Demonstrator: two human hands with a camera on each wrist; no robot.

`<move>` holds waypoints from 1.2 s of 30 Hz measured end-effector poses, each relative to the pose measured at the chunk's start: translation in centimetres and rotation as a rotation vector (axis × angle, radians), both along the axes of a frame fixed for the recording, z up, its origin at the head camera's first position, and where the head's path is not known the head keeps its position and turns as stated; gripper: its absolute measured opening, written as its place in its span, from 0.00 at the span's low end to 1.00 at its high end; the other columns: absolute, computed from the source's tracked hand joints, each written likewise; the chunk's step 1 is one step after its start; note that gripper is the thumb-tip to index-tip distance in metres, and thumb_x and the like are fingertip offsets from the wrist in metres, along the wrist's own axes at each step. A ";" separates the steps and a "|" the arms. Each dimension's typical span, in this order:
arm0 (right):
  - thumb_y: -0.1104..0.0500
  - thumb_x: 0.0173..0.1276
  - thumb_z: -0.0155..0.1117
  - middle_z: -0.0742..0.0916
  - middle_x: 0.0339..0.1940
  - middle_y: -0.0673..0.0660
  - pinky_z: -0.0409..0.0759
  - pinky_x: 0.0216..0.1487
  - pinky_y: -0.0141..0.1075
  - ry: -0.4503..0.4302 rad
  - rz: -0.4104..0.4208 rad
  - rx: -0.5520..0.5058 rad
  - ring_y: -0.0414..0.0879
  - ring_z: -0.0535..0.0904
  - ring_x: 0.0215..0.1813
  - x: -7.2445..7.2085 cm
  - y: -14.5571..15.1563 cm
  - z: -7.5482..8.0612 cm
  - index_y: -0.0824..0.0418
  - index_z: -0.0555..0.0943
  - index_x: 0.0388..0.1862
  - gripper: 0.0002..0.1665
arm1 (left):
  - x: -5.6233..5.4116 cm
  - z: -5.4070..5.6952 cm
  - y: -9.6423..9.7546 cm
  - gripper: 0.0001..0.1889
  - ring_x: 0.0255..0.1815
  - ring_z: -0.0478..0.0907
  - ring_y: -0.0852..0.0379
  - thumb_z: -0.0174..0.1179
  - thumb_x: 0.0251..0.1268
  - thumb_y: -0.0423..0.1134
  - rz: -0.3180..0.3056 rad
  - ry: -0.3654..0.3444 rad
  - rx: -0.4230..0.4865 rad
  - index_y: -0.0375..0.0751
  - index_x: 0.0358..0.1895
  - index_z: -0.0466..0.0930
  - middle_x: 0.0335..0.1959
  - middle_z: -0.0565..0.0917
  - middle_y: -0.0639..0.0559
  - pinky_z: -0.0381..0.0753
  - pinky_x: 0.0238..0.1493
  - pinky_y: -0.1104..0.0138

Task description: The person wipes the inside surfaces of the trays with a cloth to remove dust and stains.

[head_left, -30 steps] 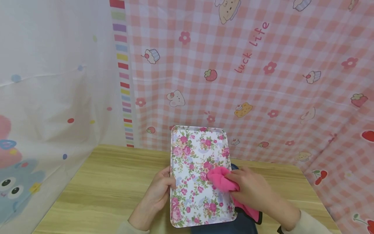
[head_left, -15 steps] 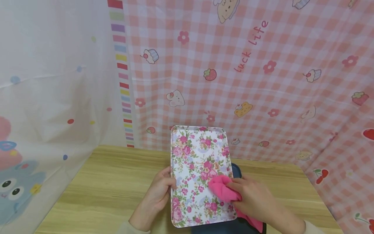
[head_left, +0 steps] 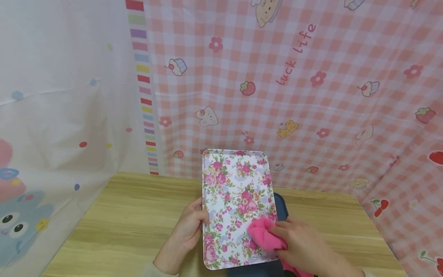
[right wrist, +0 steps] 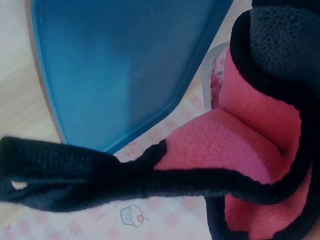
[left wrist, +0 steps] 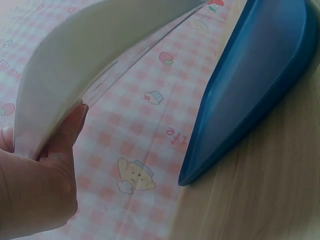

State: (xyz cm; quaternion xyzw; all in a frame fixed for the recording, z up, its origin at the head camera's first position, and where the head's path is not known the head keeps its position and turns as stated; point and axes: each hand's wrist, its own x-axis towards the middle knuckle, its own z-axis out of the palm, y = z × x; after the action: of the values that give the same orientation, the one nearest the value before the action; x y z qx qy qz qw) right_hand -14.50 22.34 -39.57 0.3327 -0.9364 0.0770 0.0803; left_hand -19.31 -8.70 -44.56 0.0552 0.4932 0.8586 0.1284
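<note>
A white floral tray [head_left: 230, 207] is held up at a tilt by my left hand [head_left: 188, 227], whose thumb lies over its left rim with the fingers behind. The left wrist view shows the tray's plain pale back [left wrist: 65, 65] between thumb and fingers. My right hand [head_left: 302, 244] grips a bunched pink cloth [head_left: 264, 234] and presses it on the lower right of the tray's patterned face. In the right wrist view the cloth [right wrist: 215, 145] has black edging and a black loop; the right hand is mostly hidden behind it.
A dark blue tray [head_left: 282, 207] lies on the wooden table [head_left: 131, 223], partly hidden behind the floral tray. A pink checked curtain [head_left: 225, 69] hangs behind the table, and a white curtain [head_left: 62, 115] hangs on the left.
My right hand has moved the pink cloth down the tray's face, from near the middle toward the lower right. The left hand and the floral tray have stayed nearly still.
</note>
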 end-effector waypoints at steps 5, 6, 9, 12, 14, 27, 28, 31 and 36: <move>0.54 0.51 0.82 0.88 0.41 0.44 0.70 0.30 0.29 -0.024 0.024 0.010 0.34 0.67 0.35 0.4 0.3 -0.3 0.52 0.91 0.47 0.22 | 0.0 0.0 0.2 0.44 0.50 0.83 0.52 0.47 0.38 0.17 0.017 -0.008 -0.001 0.20 0.73 0.63 0.54 0.83 0.41 0.84 0.47 0.68; 0.54 0.52 0.82 0.89 0.42 0.44 0.70 0.30 0.29 -0.043 0.026 0.012 0.34 0.67 0.35 0.5 0.4 -0.4 0.52 0.91 0.48 0.22 | 0.0 0.0 0.2 0.44 0.50 0.83 0.52 0.47 0.38 0.18 0.018 -0.009 -0.001 0.20 0.72 0.63 0.54 0.83 0.41 0.84 0.47 0.68; 0.55 0.53 0.80 0.89 0.43 0.44 0.71 0.31 0.30 -0.100 0.022 0.022 0.34 0.68 0.36 0.6 0.5 -0.5 0.52 0.90 0.51 0.23 | 0.0 0.0 0.2 0.44 0.49 0.83 0.52 0.47 0.38 0.18 0.022 -0.012 -0.002 0.20 0.72 0.64 0.54 0.83 0.41 0.84 0.46 0.68; 0.56 0.54 0.79 0.88 0.41 0.41 0.71 0.32 0.30 -0.142 0.027 0.012 0.34 0.67 0.35 0.7 0.6 -0.7 0.52 0.90 0.51 0.23 | 0.0 0.1 0.2 0.43 0.48 0.83 0.52 0.47 0.38 0.18 0.023 -0.013 -0.011 0.20 0.71 0.64 0.53 0.83 0.42 0.84 0.45 0.68; 0.57 0.53 0.78 0.86 0.39 0.39 0.71 0.32 0.30 -0.161 0.033 0.003 0.33 0.67 0.34 0.8 0.6 -0.7 0.52 0.90 0.50 0.22 | 0.1 0.1 0.2 0.43 0.48 0.83 0.53 0.47 0.38 0.18 0.022 -0.015 -0.013 0.19 0.71 0.64 0.52 0.83 0.42 0.84 0.45 0.68; 0.57 0.53 0.77 0.85 0.38 0.37 0.71 0.34 0.30 -0.214 0.043 -0.010 0.33 0.68 0.37 1.4 1.6 -1.0 0.51 0.90 0.49 0.21 | 0.2 0.2 0.3 0.44 0.49 0.83 0.52 0.47 0.38 0.18 0.024 -0.018 -0.026 0.21 0.72 0.64 0.54 0.83 0.41 0.84 0.47 0.68; 0.56 0.53 0.77 0.85 0.39 0.37 0.71 0.33 0.29 -0.229 0.031 -0.008 0.33 0.68 0.37 1.4 1.7 -1.0 0.51 0.91 0.49 0.22 | 0.2 0.2 0.3 0.44 0.49 0.83 0.52 0.47 0.38 0.18 0.025 -0.019 -0.027 0.21 0.72 0.64 0.54 0.83 0.40 0.84 0.46 0.68; 0.56 0.54 0.77 0.85 0.40 0.37 0.70 0.33 0.30 -0.289 -0.011 -0.002 0.33 0.67 0.37 1.5 2.1 -0.8 0.51 0.91 0.51 0.23 | 0.3 0.3 0.2 0.44 0.48 0.83 0.52 0.47 0.38 0.18 0.031 -0.022 -0.028 0.21 0.73 0.63 0.54 0.82 0.40 0.84 0.46 0.68; 0.56 0.52 0.78 0.84 0.40 0.35 0.72 0.34 0.30 -0.289 -0.038 -0.004 0.33 0.68 0.38 1.6 3.1 -0.7 0.50 0.91 0.51 0.24 | 0.3 0.5 0.3 0.44 0.50 0.83 0.51 0.48 0.39 0.17 0.023 -0.023 -0.025 0.22 0.74 0.63 0.57 0.81 0.39 0.84 0.48 0.67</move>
State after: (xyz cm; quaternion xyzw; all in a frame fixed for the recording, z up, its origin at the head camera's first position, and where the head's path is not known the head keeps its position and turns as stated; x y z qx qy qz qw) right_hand -12.90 25.40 -40.28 0.3002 -0.9443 0.1242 -0.0531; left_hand -18.97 -8.42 -44.09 0.0380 0.5031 0.8543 0.1251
